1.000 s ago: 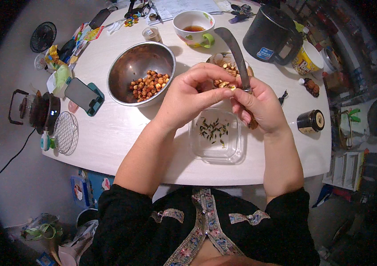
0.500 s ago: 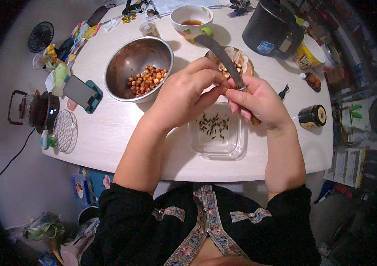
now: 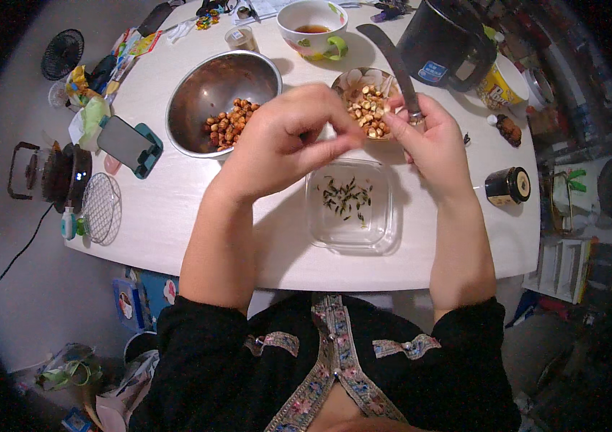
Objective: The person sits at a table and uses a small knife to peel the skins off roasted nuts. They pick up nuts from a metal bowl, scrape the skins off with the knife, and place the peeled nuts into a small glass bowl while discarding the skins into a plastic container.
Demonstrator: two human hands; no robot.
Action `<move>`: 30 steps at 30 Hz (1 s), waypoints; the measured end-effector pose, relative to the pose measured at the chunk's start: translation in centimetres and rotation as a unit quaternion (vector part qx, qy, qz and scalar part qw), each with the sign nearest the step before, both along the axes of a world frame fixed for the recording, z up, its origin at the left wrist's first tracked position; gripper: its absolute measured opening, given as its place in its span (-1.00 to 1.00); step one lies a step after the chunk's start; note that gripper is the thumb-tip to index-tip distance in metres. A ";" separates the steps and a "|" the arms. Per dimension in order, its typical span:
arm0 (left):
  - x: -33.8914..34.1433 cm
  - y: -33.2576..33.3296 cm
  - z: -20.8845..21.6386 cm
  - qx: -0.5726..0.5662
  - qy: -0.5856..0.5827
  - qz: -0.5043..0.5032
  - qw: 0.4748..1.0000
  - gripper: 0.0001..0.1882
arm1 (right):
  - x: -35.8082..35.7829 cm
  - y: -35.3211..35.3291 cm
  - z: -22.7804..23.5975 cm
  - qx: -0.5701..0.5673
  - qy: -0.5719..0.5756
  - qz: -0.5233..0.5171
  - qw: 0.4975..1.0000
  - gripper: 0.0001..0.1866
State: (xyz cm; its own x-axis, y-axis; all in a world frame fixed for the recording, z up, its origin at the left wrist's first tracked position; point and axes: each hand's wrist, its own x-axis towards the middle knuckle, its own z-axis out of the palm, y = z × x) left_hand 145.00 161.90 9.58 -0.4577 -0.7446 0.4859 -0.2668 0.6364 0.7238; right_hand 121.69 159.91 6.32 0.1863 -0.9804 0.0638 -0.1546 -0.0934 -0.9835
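Note:
My right hand (image 3: 437, 144) grips a knife (image 3: 398, 66) by the handle, its dark curved blade pointing up and away. Its thumb and fingers are over the near right edge of a patterned plate (image 3: 349, 78) of pale, opened lotus seeds (image 3: 367, 109). To the left, my left hand (image 3: 295, 137) has thumb and forefinger pinched together; whatever they hold is too small or blurred to name. Below both hands, a clear square container (image 3: 334, 237) has thin green lotus seed cores (image 3: 345, 198) scattered inside. A steel bowl (image 3: 201, 83) with brown lotus seeds (image 3: 226, 126) is partly behind my left hand.
A cup with dark liquid (image 3: 295, 39) and a small jar (image 3: 241, 38) stand at the back. A black kettle (image 3: 439, 43) and yellow tub (image 3: 497, 85) are far right, a dark jar (image 3: 507, 187) nearer. On the left are a phone on a stand (image 3: 127, 144) and wire rack (image 3: 101, 209).
My hands have drawn apart: the left moved slightly left, the right rightward and up with the knife. More of the plate of opened seeds now shows.

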 end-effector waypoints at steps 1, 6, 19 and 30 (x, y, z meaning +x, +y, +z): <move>0.1 0.0 -0.2 0.008 -0.012 -0.030 0.999 -0.94 | 0.0 -0.4 -0.8 -0.068 0.042 -0.032 0.996 -0.71; 0.4 0.3 -1.1 0.089 -0.076 -0.105 0.988 -0.95 | 0.5 -0.6 -1.5 -0.150 0.064 -0.088 0.983 -0.68; -2.0 0.1 -1.0 0.369 0.340 -0.087 0.861 -0.29 | 2.4 2.0 -0.4 -0.192 -0.064 -0.040 0.979 -0.86; -5.2 0.8 -3.2 0.323 0.328 0.000 0.888 -0.09 | 4.1 3.6 0.2 -0.064 -0.008 0.034 0.997 -0.79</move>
State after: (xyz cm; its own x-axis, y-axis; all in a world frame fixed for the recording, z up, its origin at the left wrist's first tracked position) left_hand 139.84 162.69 6.34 -0.2334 -0.9650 0.1193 0.3466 0.0320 0.9375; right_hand 125.77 163.49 6.52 0.2507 -0.9489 0.1914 -0.1277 -0.2284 -0.9652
